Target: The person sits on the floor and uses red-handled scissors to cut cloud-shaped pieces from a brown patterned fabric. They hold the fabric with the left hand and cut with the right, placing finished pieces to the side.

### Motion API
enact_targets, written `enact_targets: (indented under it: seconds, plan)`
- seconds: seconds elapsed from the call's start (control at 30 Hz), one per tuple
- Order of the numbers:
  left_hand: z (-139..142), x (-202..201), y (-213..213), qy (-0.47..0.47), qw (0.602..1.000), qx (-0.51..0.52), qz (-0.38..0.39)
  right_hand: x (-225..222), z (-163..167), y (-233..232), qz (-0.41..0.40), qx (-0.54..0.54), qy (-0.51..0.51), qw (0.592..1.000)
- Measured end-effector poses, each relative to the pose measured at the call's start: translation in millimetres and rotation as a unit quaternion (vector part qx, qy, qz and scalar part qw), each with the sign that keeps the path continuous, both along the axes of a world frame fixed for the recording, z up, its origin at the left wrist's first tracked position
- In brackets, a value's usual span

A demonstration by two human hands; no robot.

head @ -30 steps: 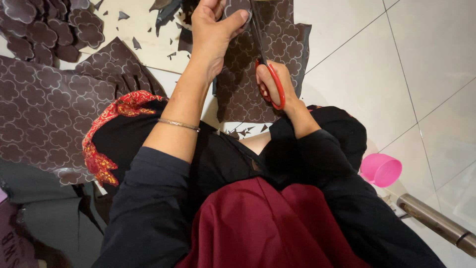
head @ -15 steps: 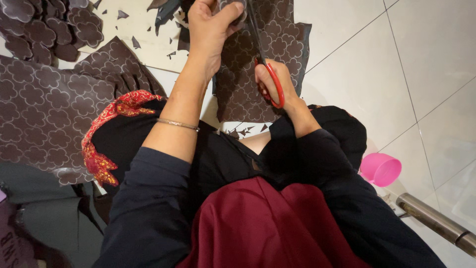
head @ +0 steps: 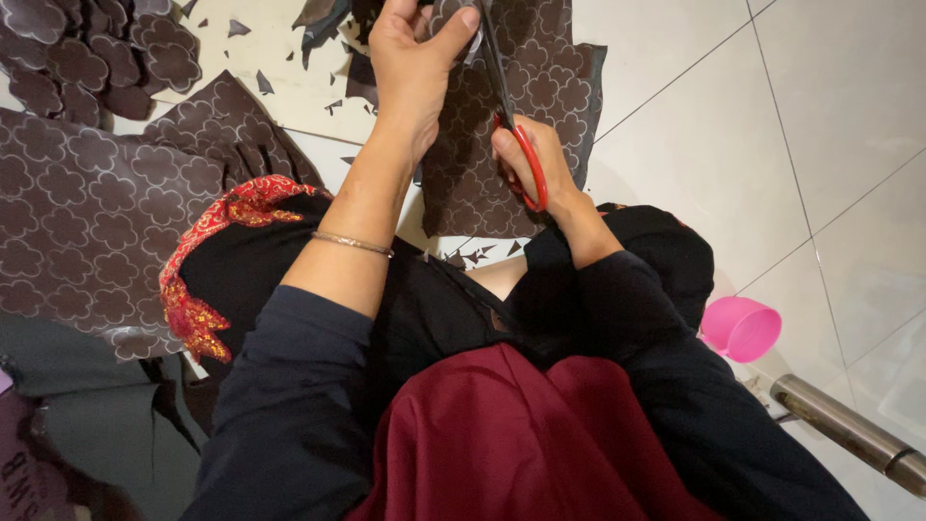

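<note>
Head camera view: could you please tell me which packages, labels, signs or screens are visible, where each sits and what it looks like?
Possible package: bottom left corner, beside the dark patterned sheet; dark purplish surface with pale lettering, mostly cut off, so its kind is uncertain.
No labels, signs or screens are visible elsewhere.

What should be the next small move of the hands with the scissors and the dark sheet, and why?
Probably close the blades a little further along the printed outline. The right hand grips the red-handled scissors, whose blades reach up into the dark patterned sheet, while the left hand pinches the sheet right beside the blades. The blade tips run off the picture's top edge.
</note>
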State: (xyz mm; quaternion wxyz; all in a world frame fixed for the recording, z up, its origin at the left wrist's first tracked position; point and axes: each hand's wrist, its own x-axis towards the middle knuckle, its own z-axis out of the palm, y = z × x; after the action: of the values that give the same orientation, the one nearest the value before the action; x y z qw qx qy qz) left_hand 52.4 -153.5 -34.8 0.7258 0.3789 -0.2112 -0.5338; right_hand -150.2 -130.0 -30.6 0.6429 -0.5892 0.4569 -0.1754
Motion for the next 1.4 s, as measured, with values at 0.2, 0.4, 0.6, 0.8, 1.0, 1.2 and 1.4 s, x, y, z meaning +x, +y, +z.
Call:
enact_targets:
  seconds: [0.2,0.4,0.6,0.8,1.0,1.2,1.4]
  plan:
    - [2,-2,1,0.007,1.0,0.025,-0.01,-1,-11,3,-0.02,-0.064,-0.013,0.998]
    - [-1,0,-2,0.004,1.0,-0.012,-0.014,-8,-21,-1,-0.024,-0.111,0.013,0.993]
    - [0,8,-4,-0.034,0.999,-0.004,-0.035,-13,-24,-8,-0.005,-0.182,0.058,0.982]
    - [-1,27,-2,-0.095,0.992,-0.021,-0.085,-28,-11,-27,0.05,-0.2,0.089,0.974]
    - [-3,37,-4,-0.238,0.964,0.032,-0.114,-45,7,-43,0.101,-0.194,0.122,0.968]
    - [12,44,2,-0.147,0.971,-0.023,-0.186,-59,11,-50,0.128,-0.187,0.149,0.963]
    - [18,47,1,-0.172,0.966,-0.012,-0.192,-57,11,-47,0.139,-0.176,0.131,0.966]
